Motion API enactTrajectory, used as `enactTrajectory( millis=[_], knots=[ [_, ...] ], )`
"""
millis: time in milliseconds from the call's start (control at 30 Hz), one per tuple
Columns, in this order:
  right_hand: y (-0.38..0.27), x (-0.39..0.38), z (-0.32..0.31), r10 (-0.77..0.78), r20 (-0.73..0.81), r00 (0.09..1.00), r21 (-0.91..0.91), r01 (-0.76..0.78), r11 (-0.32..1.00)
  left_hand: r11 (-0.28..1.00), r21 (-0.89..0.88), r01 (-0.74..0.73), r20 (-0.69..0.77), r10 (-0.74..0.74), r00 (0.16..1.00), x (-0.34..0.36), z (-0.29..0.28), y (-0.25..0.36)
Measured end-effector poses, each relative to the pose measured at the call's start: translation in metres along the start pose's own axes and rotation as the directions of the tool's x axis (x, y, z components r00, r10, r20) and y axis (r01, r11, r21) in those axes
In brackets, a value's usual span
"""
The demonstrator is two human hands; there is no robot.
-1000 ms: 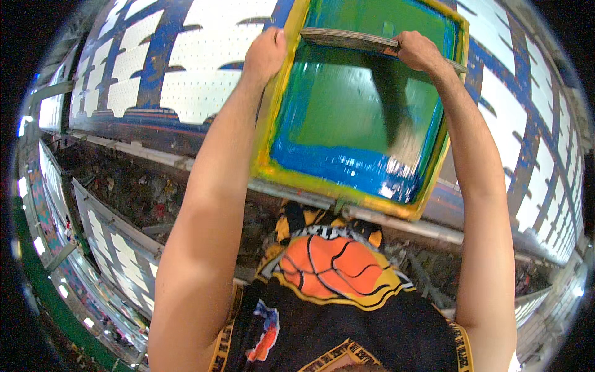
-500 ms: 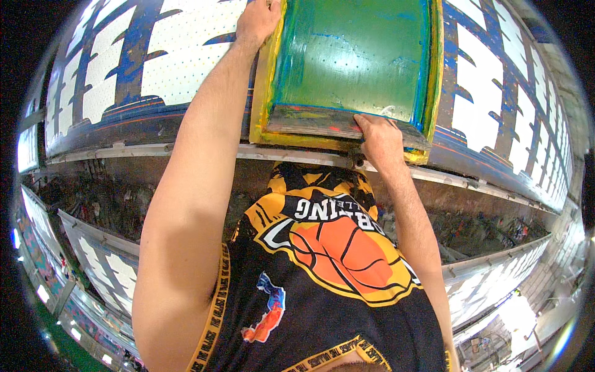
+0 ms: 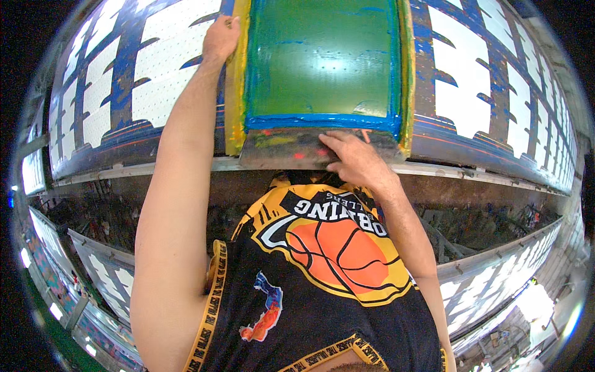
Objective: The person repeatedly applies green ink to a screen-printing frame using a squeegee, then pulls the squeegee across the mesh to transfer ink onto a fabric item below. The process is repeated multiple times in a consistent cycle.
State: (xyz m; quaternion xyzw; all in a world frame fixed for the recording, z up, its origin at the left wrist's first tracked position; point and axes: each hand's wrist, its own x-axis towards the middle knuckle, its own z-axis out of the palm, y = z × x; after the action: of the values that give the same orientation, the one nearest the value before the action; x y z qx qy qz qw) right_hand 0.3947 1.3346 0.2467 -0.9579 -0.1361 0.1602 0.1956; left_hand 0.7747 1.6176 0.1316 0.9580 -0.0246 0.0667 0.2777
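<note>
A screen (image 3: 319,68) with green mesh sits in a yellow-stained frame (image 3: 405,105) at the top middle, a thick band of blue ink along its near edge. My left hand (image 3: 221,36) is closed at the frame's upper left edge, its fingertips partly hidden. A dark, paint-stained squeegee (image 3: 279,147) lies across the near end. My right hand (image 3: 352,158) rests on its right half with the fingers apart, index finger stretched across the blade and thumb lower down.
A long dark table with rows of white panels (image 3: 462,74) runs left and right of the screen. A metal rail (image 3: 452,171) follows its near edge, above a dark gap. More panelled tables (image 3: 102,273) show at the lower left and lower right, behind me.
The squeegee and my right hand have come from the screen's upper part down to its near end, and the fingers have loosened. The screen appears further left, my left hand still at its edge.
</note>
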Motion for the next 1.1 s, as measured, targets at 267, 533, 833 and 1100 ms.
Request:
enactTrajectory(
  millis=[267,533,833,1100],
  knots=[
    [0.162,-0.015,-0.07,0.525,-0.338,0.781,0.337,-0.42,0.842,1.0,0.009,0.01,0.002,-0.01,1.0,-0.001,-0.008,0.007],
    [0.229,0.018,-0.058,0.519,-0.198,0.831,0.255,-0.468,0.846,0.996,-0.088,-0.003,-0.038,0.0,0.999,-0.005,-0.011,0.014],
    [0.224,0.012,-0.054,0.532,-0.304,0.79,0.375,-0.414,0.829,0.997,-0.073,-0.029,-0.037,0.026,0.999,-0.006,-0.013,0.012],
    [0.224,0.013,-0.06,0.479,-0.309,0.822,0.306,-0.391,0.868,0.998,-0.058,-0.011,-0.012,0.011,1.0,-0.001,-0.006,-0.009]
  ],
)
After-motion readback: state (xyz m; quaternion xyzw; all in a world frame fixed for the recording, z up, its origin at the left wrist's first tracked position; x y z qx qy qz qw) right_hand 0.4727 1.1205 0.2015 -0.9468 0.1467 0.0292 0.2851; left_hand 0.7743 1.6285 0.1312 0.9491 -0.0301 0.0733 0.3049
